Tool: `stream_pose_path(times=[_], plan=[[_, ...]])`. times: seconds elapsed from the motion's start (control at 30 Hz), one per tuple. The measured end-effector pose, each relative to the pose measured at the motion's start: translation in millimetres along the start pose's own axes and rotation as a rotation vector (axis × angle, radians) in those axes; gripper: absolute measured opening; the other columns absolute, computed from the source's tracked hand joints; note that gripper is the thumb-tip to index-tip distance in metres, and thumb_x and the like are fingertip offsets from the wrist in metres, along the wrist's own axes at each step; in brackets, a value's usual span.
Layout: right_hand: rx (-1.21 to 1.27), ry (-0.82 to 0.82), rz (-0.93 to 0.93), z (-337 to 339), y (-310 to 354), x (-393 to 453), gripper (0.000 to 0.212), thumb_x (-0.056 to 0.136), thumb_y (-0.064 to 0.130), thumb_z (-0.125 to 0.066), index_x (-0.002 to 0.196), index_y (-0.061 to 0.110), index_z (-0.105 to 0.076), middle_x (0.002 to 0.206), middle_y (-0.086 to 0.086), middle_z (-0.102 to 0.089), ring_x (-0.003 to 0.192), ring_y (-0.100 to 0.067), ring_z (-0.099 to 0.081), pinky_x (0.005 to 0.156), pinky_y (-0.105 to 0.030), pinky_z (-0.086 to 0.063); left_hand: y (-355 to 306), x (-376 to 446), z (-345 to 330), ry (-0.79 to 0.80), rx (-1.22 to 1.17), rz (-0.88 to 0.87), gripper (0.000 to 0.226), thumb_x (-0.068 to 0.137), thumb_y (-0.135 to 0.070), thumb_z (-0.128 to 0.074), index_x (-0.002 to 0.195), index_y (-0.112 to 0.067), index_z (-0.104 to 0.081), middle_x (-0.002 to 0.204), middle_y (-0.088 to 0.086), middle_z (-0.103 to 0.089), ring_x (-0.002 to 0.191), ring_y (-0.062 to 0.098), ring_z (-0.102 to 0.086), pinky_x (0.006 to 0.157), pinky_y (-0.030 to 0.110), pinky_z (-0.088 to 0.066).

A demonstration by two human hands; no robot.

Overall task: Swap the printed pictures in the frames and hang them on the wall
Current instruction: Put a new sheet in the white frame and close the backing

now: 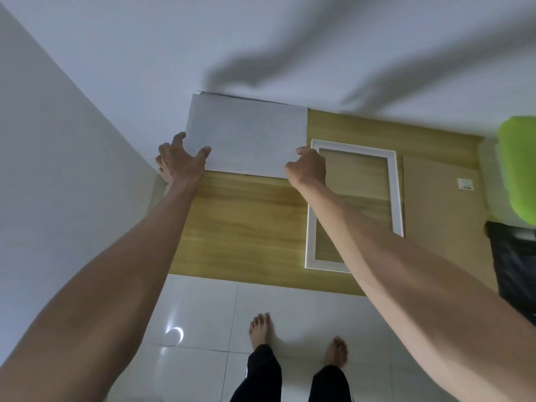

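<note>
A large pale grey sheet, the blank back of a print [246, 134], is held over the far left part of a wooden table [246, 221], its top edge near the white wall. My left hand [181, 161] grips its lower left corner with thumb on top. My right hand [307, 169] pinches its lower right corner. An empty white picture frame [397, 192] lies flat on the table to the right of the sheet. A brown backing board [441, 216] with a small white label lies further right.
White walls [58, 169] stand to the left and behind the table. A bright green object [519, 169] and a dark bag [516, 265] sit at the right edge. Glossy white floor tiles [203, 329] and my bare feet are below.
</note>
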State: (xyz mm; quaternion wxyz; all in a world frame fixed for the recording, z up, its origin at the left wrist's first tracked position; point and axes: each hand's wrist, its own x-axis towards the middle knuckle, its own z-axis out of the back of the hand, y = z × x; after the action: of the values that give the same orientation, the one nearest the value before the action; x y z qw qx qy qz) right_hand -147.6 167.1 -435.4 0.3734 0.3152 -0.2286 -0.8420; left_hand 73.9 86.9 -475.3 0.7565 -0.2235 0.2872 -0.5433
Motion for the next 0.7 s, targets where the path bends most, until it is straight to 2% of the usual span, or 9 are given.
stream_pose_path(times=[0.1,0.2,0.23,0.33,0.4,0.53,0.7], plan=[[-0.052,-0.038,-0.016,-9.0,5.6,5.6,0.041,0.09,-0.001,-0.051,0.132,0.001,-0.054,0.128,-0.015,-0.061,0.106,-0.028,-0.064,0.09,-0.038,-0.057,2.0,11.1,-6.9,0.03,-0.04,-0.017,0.067,0.083,-0.034,-0.075,0.144,-0.02,-0.05,0.141,0.015,-0.05,0.134,0.032,-0.044,0.108,0.044,-0.038],[-0.059,-0.055,-0.05,-17.3,10.5,13.0,0.039,0.09,0.003,-0.054,0.129,0.006,-0.054,0.123,-0.013,-0.061,0.098,-0.026,-0.06,0.079,-0.032,-0.054,4.4,15.5,-11.1,-0.001,-0.06,-0.02,0.064,0.08,-0.026,-0.08,0.138,-0.017,-0.056,0.138,0.013,-0.052,0.13,0.03,-0.048,0.107,0.04,-0.04],[-0.056,-0.058,-0.075,-19.2,12.2,15.3,0.041,0.091,0.006,-0.056,0.131,0.009,-0.053,0.124,-0.013,-0.059,0.102,-0.027,-0.058,0.08,-0.032,-0.052,4.8,16.1,-11.4,-0.009,-0.066,-0.02,0.062,0.079,-0.025,-0.08,0.137,-0.017,-0.057,0.137,0.013,-0.051,0.129,0.03,-0.048,0.106,0.039,-0.04],[-0.084,-0.072,-0.188,-23.3,14.2,22.5,0.043,0.091,0.017,-0.058,0.134,0.016,-0.049,0.131,-0.013,-0.051,0.122,-0.034,-0.047,0.098,-0.045,-0.046,6.2,18.1,-11.4,-0.018,-0.066,-0.019,0.059,0.079,-0.023,-0.08,0.134,-0.015,-0.059,0.135,0.012,-0.047,0.126,0.028,-0.047,0.103,0.035,-0.041],[-0.079,-0.109,-0.215,-24.9,12.2,25.8,0.042,0.09,0.017,-0.059,0.131,0.018,-0.049,0.13,-0.011,-0.054,0.122,-0.034,-0.045,0.101,-0.047,-0.045,7.2,18.9,-10.6,-0.029,-0.062,-0.024,0.06,0.078,-0.023,-0.081,0.132,-0.013,-0.06,0.134,0.012,-0.045,0.125,0.028,-0.048,0.103,0.034,-0.041],[0.079,-0.186,-0.184,-23.1,9.2,29.8,0.042,0.087,0.005,-0.058,0.128,0.015,-0.054,0.123,-0.008,-0.058,0.111,-0.03,-0.058,0.09,-0.042,-0.055,7.8,17.6,-10.4,-0.058,-0.013,-0.046,0.06,0.078,-0.023,-0.082,0.131,-0.008,-0.06,0.132,0.012,-0.044,0.122,0.03,-0.046,0.101,0.033,-0.039],[0.347,-0.215,-0.22,-10.8,11.8,35.0,0.032,0.088,-0.001,-0.058,0.116,0.015,-0.058,0.114,-0.003,-0.06,0.088,-0.019,-0.065,0.078,-0.032,-0.058,-1.1,11.2,-14.3,-0.1,0.081,-0.039,0.055,0.076,-0.022,-0.08,0.128,-0.015,-0.062,0.13,0.008,-0.046,0.123,0.03,-0.043,0.102,0.04,-0.037]])
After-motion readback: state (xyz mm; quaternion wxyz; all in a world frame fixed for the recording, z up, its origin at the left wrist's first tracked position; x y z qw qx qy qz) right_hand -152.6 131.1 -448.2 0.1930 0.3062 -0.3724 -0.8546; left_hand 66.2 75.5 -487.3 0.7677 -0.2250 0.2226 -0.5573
